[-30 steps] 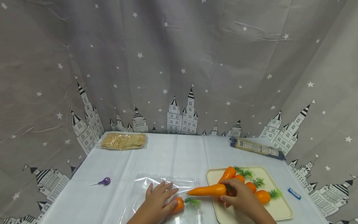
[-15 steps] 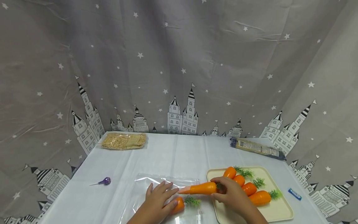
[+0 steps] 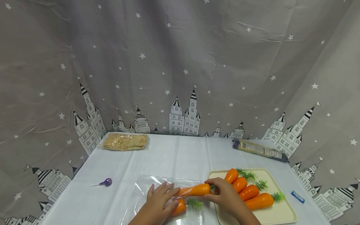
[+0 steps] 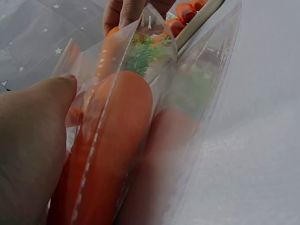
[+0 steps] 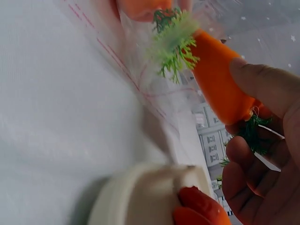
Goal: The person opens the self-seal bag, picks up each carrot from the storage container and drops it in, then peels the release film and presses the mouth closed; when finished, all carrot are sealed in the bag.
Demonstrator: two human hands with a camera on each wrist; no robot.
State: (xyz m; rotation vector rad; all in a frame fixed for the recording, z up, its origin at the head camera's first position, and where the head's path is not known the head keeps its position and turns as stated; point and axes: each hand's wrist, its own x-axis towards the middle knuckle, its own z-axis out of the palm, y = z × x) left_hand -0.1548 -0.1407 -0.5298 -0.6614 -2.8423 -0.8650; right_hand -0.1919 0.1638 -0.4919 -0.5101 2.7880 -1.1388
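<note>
My right hand (image 3: 226,197) holds an orange carrot (image 3: 202,189) by its leafy end, thumb on one side and fingers on the other. The carrot points left, and its narrow end shows through the film of a clear plastic bag (image 3: 144,184). My left hand (image 3: 158,203) rests on the bag with fingers spread. Another carrot (image 4: 112,140) with green leaves lies inside the bag, partly under that hand. Several more carrots (image 3: 260,201) lie side by side on a cream tray (image 3: 282,215) to the right.
A purple lollipop (image 3: 107,182) lies on the white-covered table at the left. Behind it is a bag of yellow kernels (image 3: 118,142). A long dark-ended packet (image 3: 260,150) lies at the back right, and a small blue packet (image 3: 297,197) beside the tray.
My right hand has brought the held carrot leftward from over the tray, its narrow end passing into the bag. My left hand has stayed in place on the bag.
</note>
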